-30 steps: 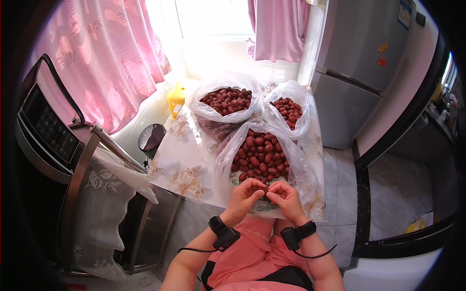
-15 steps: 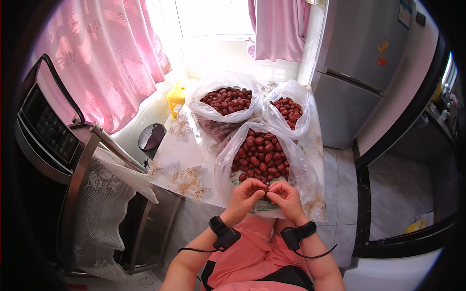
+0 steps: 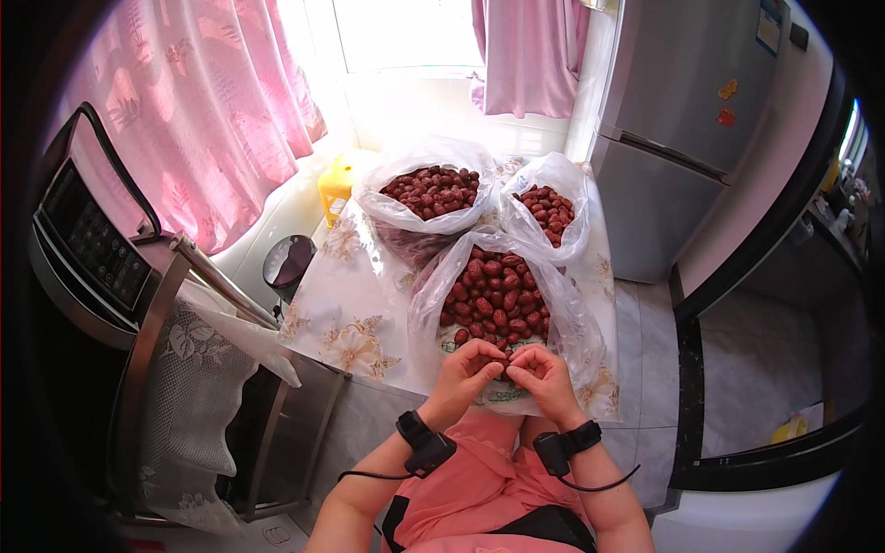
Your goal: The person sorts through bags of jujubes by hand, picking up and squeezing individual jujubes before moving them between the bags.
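Close together at the near edge of the table, my left hand (image 3: 466,376) and my right hand (image 3: 548,378) pinch a small dark red date (image 3: 505,365) between their fingertips. Fingers cover much of that date. Just beyond them, an open clear plastic bag (image 3: 426,323) spreads over the table, with a heap of red dates (image 3: 498,293) inside. Both hands are over this bag's near side. Behind it stand a larger white plastic bag (image 3: 376,205) full of dates at the left and a smaller one (image 3: 573,241) at the right.
A floral cloth covers the table (image 3: 346,309). A yellow stool (image 3: 334,189) and a dark-lidded bin (image 3: 288,261) are by its left side. Further left is an appliance (image 3: 92,249) above a lace-covered rack (image 3: 198,387). A grey refrigerator (image 3: 654,203) stands at the right.
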The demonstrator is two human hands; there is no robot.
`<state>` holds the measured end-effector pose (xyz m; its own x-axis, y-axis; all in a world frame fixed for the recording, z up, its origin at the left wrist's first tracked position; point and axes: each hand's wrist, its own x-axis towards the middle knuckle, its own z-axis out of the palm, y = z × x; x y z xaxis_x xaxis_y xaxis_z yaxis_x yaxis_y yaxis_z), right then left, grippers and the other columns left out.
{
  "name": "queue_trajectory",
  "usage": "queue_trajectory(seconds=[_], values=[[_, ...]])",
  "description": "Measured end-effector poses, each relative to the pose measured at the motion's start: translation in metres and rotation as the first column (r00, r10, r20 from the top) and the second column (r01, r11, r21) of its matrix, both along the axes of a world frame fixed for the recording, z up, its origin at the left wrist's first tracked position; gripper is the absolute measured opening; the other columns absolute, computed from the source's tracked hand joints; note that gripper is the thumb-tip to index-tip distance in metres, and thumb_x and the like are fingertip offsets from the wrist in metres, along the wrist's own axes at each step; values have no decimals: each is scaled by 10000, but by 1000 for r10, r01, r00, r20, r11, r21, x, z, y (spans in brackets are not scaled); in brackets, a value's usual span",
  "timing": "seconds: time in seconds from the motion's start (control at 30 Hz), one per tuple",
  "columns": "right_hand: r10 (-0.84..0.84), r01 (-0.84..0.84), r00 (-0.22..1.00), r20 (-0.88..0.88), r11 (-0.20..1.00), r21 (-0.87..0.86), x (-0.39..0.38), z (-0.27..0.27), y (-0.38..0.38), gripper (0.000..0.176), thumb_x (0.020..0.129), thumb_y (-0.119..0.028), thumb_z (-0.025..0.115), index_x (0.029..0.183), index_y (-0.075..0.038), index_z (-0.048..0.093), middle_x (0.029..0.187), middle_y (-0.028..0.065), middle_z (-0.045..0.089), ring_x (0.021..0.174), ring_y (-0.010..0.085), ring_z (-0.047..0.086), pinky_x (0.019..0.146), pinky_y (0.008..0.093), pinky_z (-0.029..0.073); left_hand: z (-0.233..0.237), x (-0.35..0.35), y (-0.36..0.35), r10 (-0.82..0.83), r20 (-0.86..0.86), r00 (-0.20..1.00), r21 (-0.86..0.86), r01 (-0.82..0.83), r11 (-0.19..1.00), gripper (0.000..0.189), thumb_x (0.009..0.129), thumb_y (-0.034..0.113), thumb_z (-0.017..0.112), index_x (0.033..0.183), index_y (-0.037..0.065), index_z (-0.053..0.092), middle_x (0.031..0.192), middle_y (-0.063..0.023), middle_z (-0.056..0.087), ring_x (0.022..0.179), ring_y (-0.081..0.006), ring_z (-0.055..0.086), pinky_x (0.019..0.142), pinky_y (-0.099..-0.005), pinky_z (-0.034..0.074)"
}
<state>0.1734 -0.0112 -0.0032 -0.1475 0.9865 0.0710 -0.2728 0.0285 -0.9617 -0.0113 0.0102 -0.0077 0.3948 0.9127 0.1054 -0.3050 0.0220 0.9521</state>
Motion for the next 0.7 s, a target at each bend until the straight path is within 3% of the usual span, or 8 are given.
queue_trajectory(seconds=[0.43,0.57,0.63,0.7], values=[[7,-10,999,-52,999,-51,-1,-1,0,108,913,-40,680,995,-22,613,1005,6,609,821,55,577,681,203,476,-3,0,2,-8,15,1000,102,7,995,276,831,-164,560,1053,-4,596,1126,-54,546,1082,-138,558,967,-291,458],[-2,0,999,-52,999,-41,-1,0,-1,91,912,-29,674,987,-13,625,1018,9,600,824,58,580,680,204,477,0,2,1,-3,-7,1000,5,3,1000,268,831,-164,559,1042,-5,600,1113,-48,520,1078,-141,555,961,-294,463],[-6,5,1000,-30,1000,-29,-1,0,-1,88,911,-18,669,994,0,646,1029,12,590,826,59,583,682,206,478,-3,1,2,29,-116,993,161,-11,987,296,830,-167,555,1073,-2,594,1108,-36,484,1064,-135,554,947,-281,467],[-8,7,1000,-28,1000,-25,-1,0,-1,93,910,-13,667,1000,5,654,1033,14,586,826,61,584,683,206,478,-3,1,2,33,-129,991,171,-11,985,316,827,-169,550,1092,0,590,1111,-35,468,1064,-130,550,939,-278,473]])
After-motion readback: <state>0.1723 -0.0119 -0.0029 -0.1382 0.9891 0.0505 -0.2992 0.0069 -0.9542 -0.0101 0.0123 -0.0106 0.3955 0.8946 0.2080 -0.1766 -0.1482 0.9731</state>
